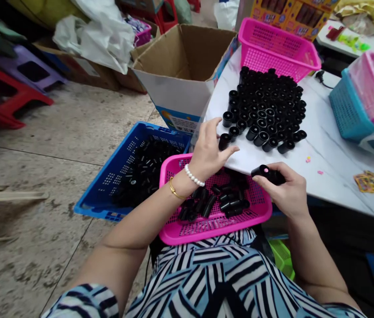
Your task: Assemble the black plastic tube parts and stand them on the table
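Observation:
My left hand [207, 145] is at the table's left edge, its thumb and fingers spread around a short black tube [225, 141] that stands there; I cannot tell whether they touch. Closed in my right hand [286, 187], over the table's front edge, is a black tube with a pink dot [260, 171] on its end. A dense group of upright black tubes [269, 101] covers part of the white marbled table [336, 150]. Below my hands, a pink basket [173, 234] on my lap holds several loose black tubes [209, 206].
A blue crate [94, 194] full of small black pieces is left of my lap. Behind it stands an open cardboard box [173, 92]. An empty-looking pink basket [280, 48] sits at the table's back, and stacked blue and pink baskets [353, 106] at the right. Stools [4, 97] stand far left.

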Demonstrator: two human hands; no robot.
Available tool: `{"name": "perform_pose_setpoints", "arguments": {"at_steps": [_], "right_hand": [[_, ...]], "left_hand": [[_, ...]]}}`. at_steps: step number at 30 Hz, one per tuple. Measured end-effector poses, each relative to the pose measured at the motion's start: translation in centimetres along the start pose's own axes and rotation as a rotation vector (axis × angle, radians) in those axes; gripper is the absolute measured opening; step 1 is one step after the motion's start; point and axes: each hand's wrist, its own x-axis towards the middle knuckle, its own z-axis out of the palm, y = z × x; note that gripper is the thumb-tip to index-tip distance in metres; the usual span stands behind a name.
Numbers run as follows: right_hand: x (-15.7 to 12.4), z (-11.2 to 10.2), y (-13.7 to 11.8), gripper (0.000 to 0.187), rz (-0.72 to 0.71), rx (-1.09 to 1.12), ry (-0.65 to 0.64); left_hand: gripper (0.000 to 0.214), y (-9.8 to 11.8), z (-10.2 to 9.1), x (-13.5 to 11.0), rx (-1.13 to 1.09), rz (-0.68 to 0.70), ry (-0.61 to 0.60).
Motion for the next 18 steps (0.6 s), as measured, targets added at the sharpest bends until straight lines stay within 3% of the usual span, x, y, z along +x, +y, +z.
{"name": "perform_pose_setpoints", "arguments": {"at_steps": [3, 7, 10, 12, 15, 18], "right_hand": [[-1.9, -0.2, -0.5, 0.028, -0.018, 0.02, -0.053], [-4.5, 1.2, -0.3, 0.026, -0.026, 0.126, -0.233], [-5.5, 3.1, 0.1, 0.026, -0.012, 0.165, -0.291], [-5.5, 4.0, 0.2, 0.027, -0.015, 0.156, -0.291], [-4.8, 4.8, 0.0, 0.025, -0.074, 0.11, -0.272], [-3.5, 5.5, -0.1, 0.025, -0.202, 0.048, -0.248]], "left_hand": [[0.065, 3.7, -2.0, -2.7, -0.079, 0.022, -0.005], [0.04, 6.7, -4.1, -8.0, -0.198, -0.024, -0.263], [0.046, 5.7, -4.4, -10.5, -0.121, -0.074, -0.265], [0.045, 4.2, -4.3, -10.7, -0.094, -0.1, -0.225], [0.04, 2.6, -3.8, -9.4, -0.103, -0.133, -0.157], [0.034, 2.0, -2.8, -7.5, -0.047, -0.109, -0.165]]}}
